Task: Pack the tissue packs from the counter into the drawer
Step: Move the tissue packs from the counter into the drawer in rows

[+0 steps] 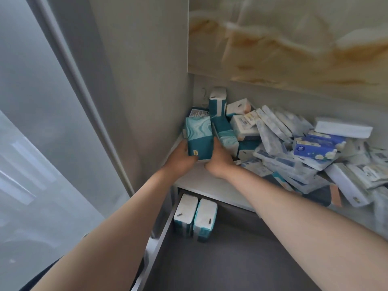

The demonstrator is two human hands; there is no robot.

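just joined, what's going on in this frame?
A person grips a teal tissue pack with both hands, the left hand on its left side and the right hand on its right, at the left corner of the counter. A loose pile of packs lies on the counter. The drawer below is open, with two packs standing side by side at its back left.

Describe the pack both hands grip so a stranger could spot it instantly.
On the counter, look left to the grey wall. At the front of the pile, the teal pack stands upright. Only it is gripped by the left hand and right hand, marbled half on top.
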